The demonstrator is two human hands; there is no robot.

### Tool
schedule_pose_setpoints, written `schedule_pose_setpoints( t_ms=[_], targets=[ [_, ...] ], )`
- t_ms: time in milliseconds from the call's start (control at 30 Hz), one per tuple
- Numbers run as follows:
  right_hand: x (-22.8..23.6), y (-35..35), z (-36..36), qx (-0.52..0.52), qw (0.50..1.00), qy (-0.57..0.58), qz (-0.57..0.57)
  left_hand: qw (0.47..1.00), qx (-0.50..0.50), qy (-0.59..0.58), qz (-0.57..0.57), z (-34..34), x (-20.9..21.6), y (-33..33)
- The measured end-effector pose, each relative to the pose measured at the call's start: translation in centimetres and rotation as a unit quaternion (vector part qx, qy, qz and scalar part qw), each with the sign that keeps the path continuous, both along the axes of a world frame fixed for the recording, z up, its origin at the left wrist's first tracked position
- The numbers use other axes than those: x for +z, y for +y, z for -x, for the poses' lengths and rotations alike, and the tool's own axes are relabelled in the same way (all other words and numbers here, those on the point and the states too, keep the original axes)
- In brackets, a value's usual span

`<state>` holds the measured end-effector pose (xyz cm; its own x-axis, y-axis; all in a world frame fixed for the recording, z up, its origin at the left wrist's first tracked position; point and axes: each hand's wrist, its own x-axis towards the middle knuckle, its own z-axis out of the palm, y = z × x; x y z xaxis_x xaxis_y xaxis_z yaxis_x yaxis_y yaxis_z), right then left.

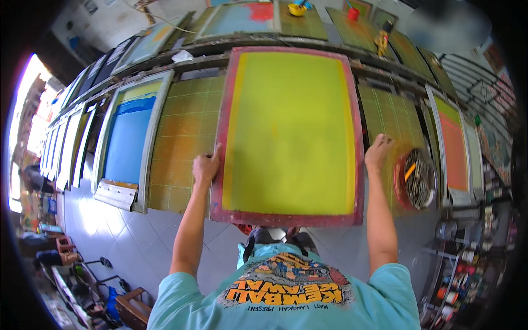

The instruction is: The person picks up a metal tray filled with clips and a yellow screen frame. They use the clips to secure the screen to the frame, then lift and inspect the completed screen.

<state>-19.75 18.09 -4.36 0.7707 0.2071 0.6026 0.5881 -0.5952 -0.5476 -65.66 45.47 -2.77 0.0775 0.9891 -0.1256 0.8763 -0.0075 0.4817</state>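
Note:
A large screen printing frame [291,132] with a reddish-purple border and yellow-green mesh lies in front of me, its near end reaching close to my body. My left hand [205,166] is closed at its left border, with the thumb against the edge. Just right of the frame is my right hand [379,150], its fingers curled together above a green-brown board [390,107]. A small gap shows between that hand and the border. What its fingers hold, if anything, is hidden. Near my right forearm sits a round red-rimmed container [416,181] full of small metal pieces, with an orange stick among them.
To the left are an orange-stained board [184,143] and a frame with blue mesh [129,137]. A frame with orange-red mesh [455,148] stands at the right. Across the far row are more frames, a yellow bowl [297,10] and a red cup [353,14]. Shelves with bottles [456,280] line the lower right.

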Motion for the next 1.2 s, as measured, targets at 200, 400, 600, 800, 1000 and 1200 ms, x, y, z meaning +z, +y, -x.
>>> schedule_pose_setpoints(
  t_ms=[200,400,600,800,1000,1200],
  targets=[
    [3.2,-16.8,13.0,-0.077,0.946,0.241,-0.201,0.970,0.025,-0.203,-0.133,3.7,0.5,-1.3],
    [-0.4,-25.7,26.2,-0.177,0.842,0.395,-0.321,0.863,-0.205,-0.449,0.102,-4.6,1.8,-18.7],
    [-2.7,-23.1,27.9,-0.111,0.821,0.436,-0.350,0.728,-0.317,-0.311,0.523,-9.5,-6.3,-34.0],
    [-5.2,-23.3,25.3,-0.076,0.841,0.422,-0.330,0.744,-0.226,-0.308,0.549,-16.4,-7.6,-38.3],
    [-6.3,-23.3,24.2,-0.029,0.867,0.373,-0.328,0.725,-0.198,-0.319,0.577,-17.8,-7.3,-39.2],
    [-4.8,-23.7,24.1,-0.034,0.916,0.313,-0.247,0.742,-0.165,-0.319,0.566,-17.2,-7.2,-39.5]
  ],
)
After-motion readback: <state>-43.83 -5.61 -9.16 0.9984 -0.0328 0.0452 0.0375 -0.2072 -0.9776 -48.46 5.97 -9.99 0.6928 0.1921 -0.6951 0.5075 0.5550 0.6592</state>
